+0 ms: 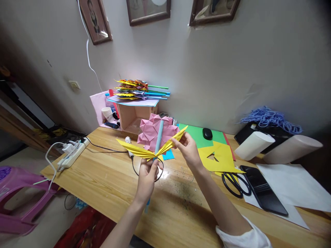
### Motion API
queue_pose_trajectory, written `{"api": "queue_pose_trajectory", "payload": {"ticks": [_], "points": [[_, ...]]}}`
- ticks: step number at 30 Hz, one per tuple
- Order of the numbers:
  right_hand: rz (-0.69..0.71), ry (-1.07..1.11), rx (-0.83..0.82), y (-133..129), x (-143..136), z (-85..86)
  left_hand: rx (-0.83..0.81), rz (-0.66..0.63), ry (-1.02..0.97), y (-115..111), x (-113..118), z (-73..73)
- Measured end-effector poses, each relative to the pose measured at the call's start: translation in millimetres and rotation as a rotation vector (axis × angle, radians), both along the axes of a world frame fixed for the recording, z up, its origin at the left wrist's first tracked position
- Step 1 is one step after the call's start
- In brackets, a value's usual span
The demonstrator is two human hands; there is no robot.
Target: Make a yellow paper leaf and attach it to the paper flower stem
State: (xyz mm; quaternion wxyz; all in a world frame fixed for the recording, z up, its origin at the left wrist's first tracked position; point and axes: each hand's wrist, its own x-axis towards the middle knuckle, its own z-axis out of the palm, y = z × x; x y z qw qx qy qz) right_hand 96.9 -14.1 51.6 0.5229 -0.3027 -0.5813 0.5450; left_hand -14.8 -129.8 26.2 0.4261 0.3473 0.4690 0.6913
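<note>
A pink folded-paper flower [148, 132] on a light blue paper stem [159, 136] is held up above the table. Two pleated yellow paper leaves [134, 149] spread out from the stem in a V. My left hand [148, 172] is closed round the stem just where the leaves meet it; the stem's lower end shows below the wrist. With thumb and fingers my right hand [184, 146] pinches the right-hand yellow leaf partway along, its tip pointing up and right. The back of the flower faces me.
Black-handled scissors [234, 182], a phone [263, 189] and white paper lie right, near cut yellow paper [217, 156] and a mouse [207, 133]. Finished paper flowers [134, 90] top a wooden box [134, 119]. A power strip [73, 155] sits at the left edge.
</note>
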Motion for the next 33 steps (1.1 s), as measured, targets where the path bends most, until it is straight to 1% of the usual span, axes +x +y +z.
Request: {"api": "queue_pose_trajectory", "payload": {"ticks": [2, 3, 4, 5, 6, 8, 9, 10, 11, 13, 16, 18, 20, 22, 24, 26, 30, 33], "points": [[-0.013, 0.039, -0.041, 0, 0, 1.5, 0.022, 0.054, -0.039, 3, -3, -1.0], [0.003, 0.050, -0.077, -1, 1, 2.4, 0.039, 0.088, -0.057, 5, -4, -0.9], [0.050, 0.035, -0.117, -3, 2, 3.4, 0.057, 0.125, -0.071, 7, -6, -0.2], [0.131, -0.010, -0.149, -6, 2, 4.3, 0.073, 0.156, -0.075, 9, -8, 0.8], [0.244, -0.086, -0.161, -9, 2, 5.0, 0.084, 0.180, -0.070, 10, -10, 2.1], [0.502, -0.271, -0.125, -19, 1, 5.0, 0.085, 0.219, -0.036, 14, -12, 5.0], [0.606, -0.337, -0.089, -25, 0, 4.2, 0.074, 0.236, -0.016, 15, -13, 6.5], [0.669, -0.363, -0.064, -31, -3, 2.7, 0.054, 0.243, 0.001, 16, -13, 8.0], [0.692, -0.356, -0.054, -36, -6, 0.9, 0.030, 0.244, 0.011, 16, -13, 9.6], [0.697, -0.293, -0.073, -43, -13, -2.9, -0.010, 0.221, 0.019, 17, -12, 13.4], [0.650, -0.227, -0.124, -46, -21, -3.9, 0.000, 0.117, 0.047, 17, -15, 19.7], [0.601, -0.224, -0.144, -44, -21, -0.7, 0.033, 0.039, 0.061, 15, -21, 22.3], [0.565, -0.215, -0.149, -40, -18, 3.0, 0.038, 0.008, 0.054, 10, -32, 21.9], [0.529, -0.197, -0.138, -36, -14, 4.5, 0.008, 0.072, 0.036, 2, -45, 19.5], [0.490, -0.190, -0.124, -33, -11, 3.4, -0.015, 0.206, 0.009, -6, -59, 18.0], [0.469, -0.194, -0.119, -31, -10, 1.5, -0.020, 0.319, 0.007, -14, -71, 20.0], [0.472, -0.200, -0.118, -32, -12, 0.2, 0.020, 0.484, 0.115, -22, -84, 34.1], [0.488, -0.216, -0.107, -32, -13, 0.6, 0.047, 0.567, 0.223, -24, -88, 45.3]]}}
